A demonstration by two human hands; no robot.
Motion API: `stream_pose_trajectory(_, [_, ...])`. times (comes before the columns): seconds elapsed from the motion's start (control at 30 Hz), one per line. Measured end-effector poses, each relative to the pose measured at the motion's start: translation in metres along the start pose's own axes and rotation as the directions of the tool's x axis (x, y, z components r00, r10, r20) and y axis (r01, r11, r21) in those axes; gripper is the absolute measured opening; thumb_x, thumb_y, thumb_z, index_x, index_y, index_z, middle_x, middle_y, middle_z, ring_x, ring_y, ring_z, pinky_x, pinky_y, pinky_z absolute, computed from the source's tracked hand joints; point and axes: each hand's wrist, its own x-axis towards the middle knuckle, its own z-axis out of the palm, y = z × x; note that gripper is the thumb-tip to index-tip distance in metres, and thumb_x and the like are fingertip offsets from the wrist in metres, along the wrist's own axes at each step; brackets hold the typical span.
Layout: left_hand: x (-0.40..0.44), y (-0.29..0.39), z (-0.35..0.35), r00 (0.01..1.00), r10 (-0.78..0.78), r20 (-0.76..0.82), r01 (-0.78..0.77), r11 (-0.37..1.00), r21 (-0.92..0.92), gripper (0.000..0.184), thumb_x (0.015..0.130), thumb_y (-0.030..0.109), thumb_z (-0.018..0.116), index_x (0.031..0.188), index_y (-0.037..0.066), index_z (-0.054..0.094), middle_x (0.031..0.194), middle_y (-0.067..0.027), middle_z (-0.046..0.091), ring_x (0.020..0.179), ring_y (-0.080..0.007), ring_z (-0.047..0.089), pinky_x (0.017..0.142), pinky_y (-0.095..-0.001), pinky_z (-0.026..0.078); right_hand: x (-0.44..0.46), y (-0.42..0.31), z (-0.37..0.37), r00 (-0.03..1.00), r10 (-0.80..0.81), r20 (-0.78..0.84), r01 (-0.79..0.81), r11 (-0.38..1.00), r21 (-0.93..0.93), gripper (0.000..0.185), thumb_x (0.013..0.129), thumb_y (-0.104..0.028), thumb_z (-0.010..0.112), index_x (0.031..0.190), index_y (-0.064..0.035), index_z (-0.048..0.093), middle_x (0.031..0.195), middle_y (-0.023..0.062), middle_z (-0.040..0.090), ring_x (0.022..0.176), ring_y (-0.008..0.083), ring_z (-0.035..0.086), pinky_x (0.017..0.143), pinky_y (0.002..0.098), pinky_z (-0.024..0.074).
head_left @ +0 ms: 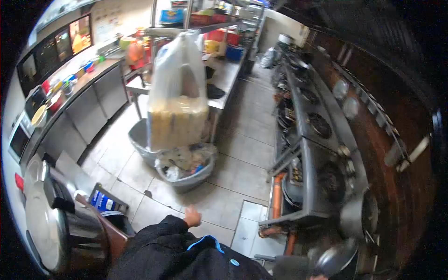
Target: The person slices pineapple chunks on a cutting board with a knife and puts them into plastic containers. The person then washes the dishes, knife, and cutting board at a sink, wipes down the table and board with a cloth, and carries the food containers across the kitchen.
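My left hand reaches out of a black sleeve over the tiled floor, slightly blurred, its fingers apart with nothing in them. Just ahead of it stands a grey bin with a liner and mixed waste. At the bottom edge only a sliver of my right hand shows, close to a shiny metal pan. Its fingers are hidden, so its grip cannot be made out. A large clear plastic bag with yellowish contents hangs from a rack behind the bin.
A stove line with burners and pans runs along the right. A large metal pot is at the lower left. Counters with containers line the left wall. A metal worktable with shelves stands beyond the bins.
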Motion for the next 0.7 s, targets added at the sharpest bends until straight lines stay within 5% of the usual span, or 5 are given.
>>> stream_pose_trajectory(0.17, [-0.049,-0.21,0.078,0.904,-0.378,0.201,0.407,0.904,-0.131,0.032,0.07,0.02,0.055,0.098,0.005,0.064,0.111,-0.0217,0.055,0.106,-0.0405,0.051,0.086,-0.0481,0.044,0.135,-0.244,-0.163,0.921,-0.188,-0.34,0.378,0.639,0.67,0.037,0.057,-0.042,0.076,0.065,-0.0068,0.066,0.064,0.0106,0.063,0.057,0.0262,0.061,0.052,0.0354,0.0466])
stream_pose_trajectory(0.3, [-0.089,-0.292,0.066,0.856,-0.358,0.373,0.469,0.84,-0.271,0.029,0.066,0.019,0.062,0.091,0.006,0.067,0.098,-0.0181,0.063,0.091,-0.0333,0.061,0.077,-0.0413,0.049,0.118,-0.382,-0.379,0.644,-0.675,-0.358,0.765,0.56,0.32,0.028,0.075,-0.025,0.063,0.077,0.0027,0.063,0.071,0.0148,0.064,0.071,0.0291,0.063,0.059,0.0403,0.05])
stream_pose_trajectory(0.37, [-0.067,-0.334,0.062,0.781,-0.465,0.417,0.601,0.743,-0.296,0.031,0.065,0.026,0.065,0.087,0.004,0.067,0.095,-0.0207,0.062,0.089,-0.033,0.061,0.077,-0.0399,0.049,0.117,-0.484,-0.398,0.887,-0.461,-0.006,0.005,-0.004,1.0,0.029,0.081,-0.017,0.051,0.073,0.0084,0.06,0.065,0.0196,0.062,0.059,0.0288,0.063,0.055,0.0426,0.0498])
stream_pose_trajectory(0.6, [-0.047,-0.436,-0.117,0.773,-0.602,-0.202,0.281,0.61,-0.741,0.03,0.071,0.028,0.056,0.084,0.003,0.066,0.09,-0.0212,0.062,0.084,-0.0346,0.061,0.075,-0.0412,0.048,0.144,-0.69,-0.371,0.777,-0.487,-0.398,0.467,0.022,0.884,0.019,0.078,-0.012,0.051,0.07,0.0046,0.055,0.06,0.0176,0.058,0.044,0.0283,0.056,0.038,0.0394,0.0435])
stream_pose_trajectory(0.7, [-0.045,-0.52,-0.129,0.645,-0.701,-0.303,0.174,0.521,-0.836,0.026,0.071,0.026,0.056,0.083,0.006,0.066,0.089,-0.0202,0.062,0.081,-0.0345,0.06,0.073,-0.0422,0.048,0.096,-0.691,-0.444,0.786,-0.618,0.025,-0.088,-0.071,0.994,0.022,0.078,-0.017,0.052,0.085,0.0026,0.058,0.074,0.0196,0.063,0.049,0.03,0.057,0.048,0.0409,0.0473])
